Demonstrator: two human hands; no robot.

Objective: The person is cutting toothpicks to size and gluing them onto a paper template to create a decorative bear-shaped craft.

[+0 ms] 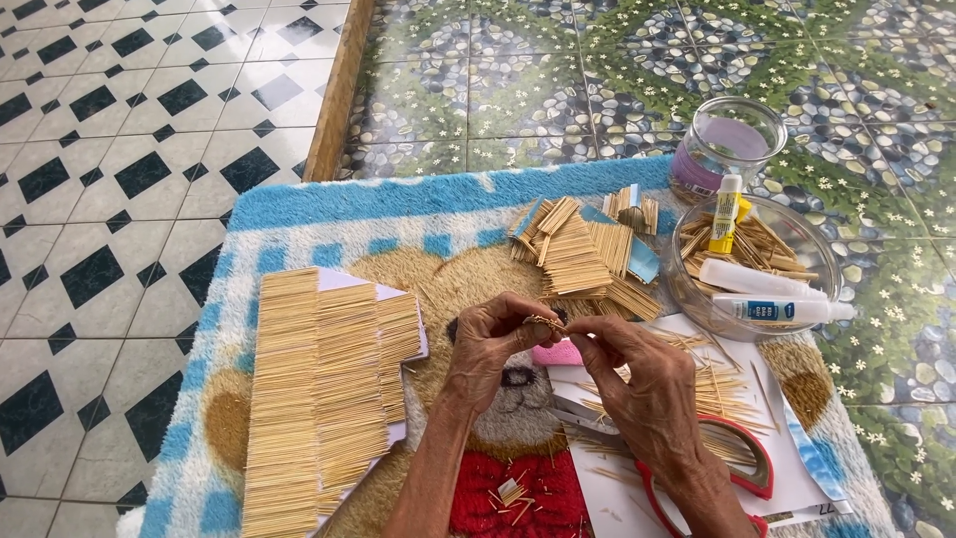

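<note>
Two-handed grip — thin wooden sticks (544, 322)

Bright, even daylight fills the scene, and shadows under the fingers (538, 334) are soft and faint. Beyond the fingers, the clear round glass bowl (797, 234) shows pale glare. Focus is sharp throughout; floor tile lines bow slightly at the edges.

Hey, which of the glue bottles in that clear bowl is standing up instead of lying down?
The small one with the yellow body and white cap, propped upright against the far side of the clear bowl. The two white glue bottles lie flat across it.
</note>
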